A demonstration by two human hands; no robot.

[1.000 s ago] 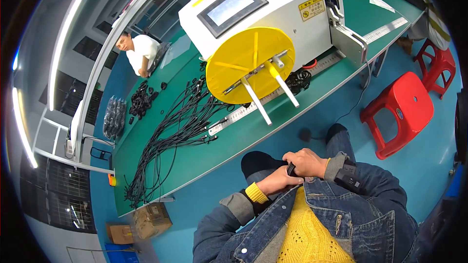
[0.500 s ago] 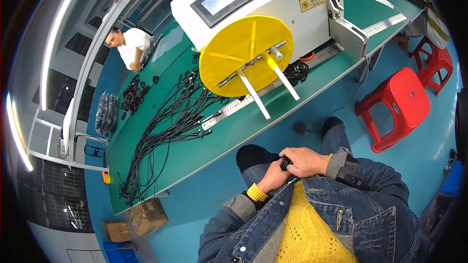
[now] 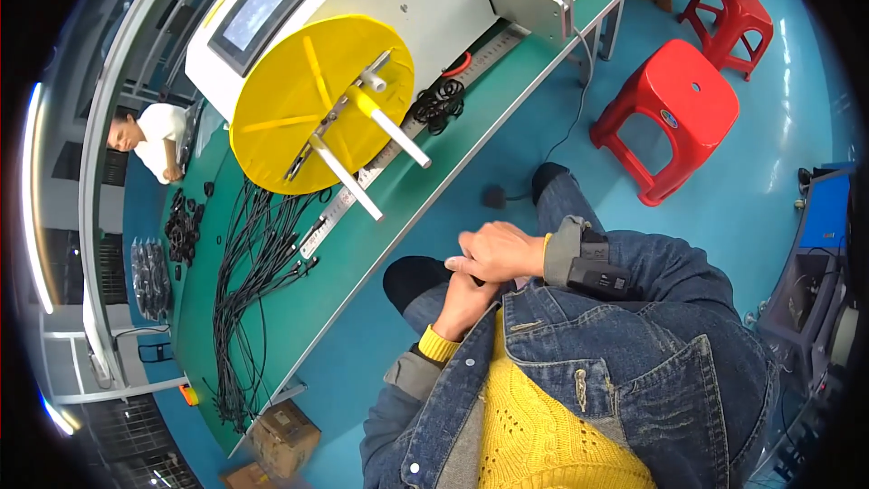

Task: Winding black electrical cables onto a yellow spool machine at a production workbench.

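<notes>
Both my hands are together over my lap, in front of the table edge. My left hand (image 3: 463, 304) is closed below, largely covered at the fingers. My right hand (image 3: 500, 252) lies over it, with its fingers bent and pressed together. Only a dark sliver of the small black cable coil shows between them; the rest is hidden. Beyond the hands stands a white machine (image 3: 362, 0) with a screen. On its front is a yellow disc (image 3: 281, 95) carrying two metal rods. Long black cables (image 3: 240, 299) lie in a loose bundle on the green table (image 3: 317, 330).
A metal ruler (image 3: 339, 208) runs along the table under the machine. Black cable coils (image 3: 439, 107) lie by the disc. Two red stools (image 3: 674, 104) stand at right. A cardboard box (image 3: 285, 439) sits below the table's left end. Another person (image 3: 161, 140) is across the table.
The view has swung, so the machine and table sit further left. My right hand now covers the black coil that showed between my hands before.
</notes>
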